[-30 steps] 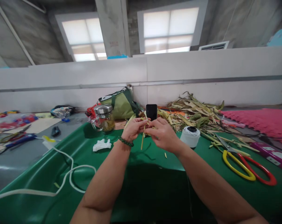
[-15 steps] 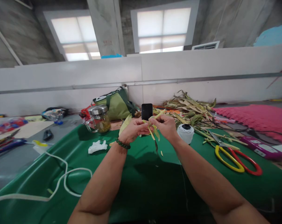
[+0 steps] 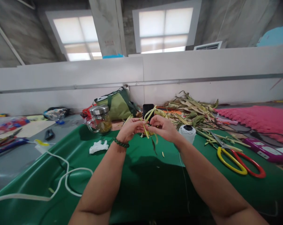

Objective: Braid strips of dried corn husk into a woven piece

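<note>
Both hands are raised over the green mat (image 3: 141, 187) around corn husk strips (image 3: 147, 132). My left hand (image 3: 131, 128), with a dark bead bracelet at its wrist, pinches the pale green strips between thumb and fingers. One strip loops upward above the fingertips, and a dark, withered tip hangs below. My right hand (image 3: 163, 127) is closed on the same strips from the other side, its fingertips partly hidden. A white spool of thread (image 3: 187, 133) stands beside my right wrist, and a thread runs down the mat from near it. Behind the hands a black phone (image 3: 148, 110) stands upright.
A heap of dried husks (image 3: 190, 107) lies at the back right. Scissors (image 3: 237, 159) with yellow and red handles rest at right, near a purple box (image 3: 260, 150). A lidded glass jar (image 3: 101, 120), a green bag (image 3: 120, 106), crumpled white tissue (image 3: 98, 147) and white cord (image 3: 67, 175) lie left.
The strip at my right fingertips now bends up into a loop above the hands. My right hand has shifted slightly down and turned. The camera view has shifted a little.
</note>
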`<act>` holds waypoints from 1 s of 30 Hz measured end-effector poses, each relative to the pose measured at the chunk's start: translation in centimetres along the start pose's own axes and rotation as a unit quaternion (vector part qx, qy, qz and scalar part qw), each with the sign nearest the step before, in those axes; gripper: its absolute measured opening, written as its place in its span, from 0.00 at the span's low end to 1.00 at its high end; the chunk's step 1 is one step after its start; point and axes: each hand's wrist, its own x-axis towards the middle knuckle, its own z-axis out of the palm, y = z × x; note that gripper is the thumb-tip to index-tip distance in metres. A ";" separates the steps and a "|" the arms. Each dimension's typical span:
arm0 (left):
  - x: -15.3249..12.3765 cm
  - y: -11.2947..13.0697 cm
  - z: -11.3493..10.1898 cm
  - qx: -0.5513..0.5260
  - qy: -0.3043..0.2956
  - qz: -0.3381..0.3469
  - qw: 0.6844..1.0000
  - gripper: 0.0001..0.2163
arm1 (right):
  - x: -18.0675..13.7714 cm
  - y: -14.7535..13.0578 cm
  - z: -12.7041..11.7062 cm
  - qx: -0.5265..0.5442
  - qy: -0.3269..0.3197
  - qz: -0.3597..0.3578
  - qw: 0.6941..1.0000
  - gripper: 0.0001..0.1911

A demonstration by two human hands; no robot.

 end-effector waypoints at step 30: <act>0.9 -1.9 0.5 0.151 -0.078 0.083 0.982 0.06 | -0.3 -0.6 0.1 -0.549 -0.035 -0.007 0.835 0.14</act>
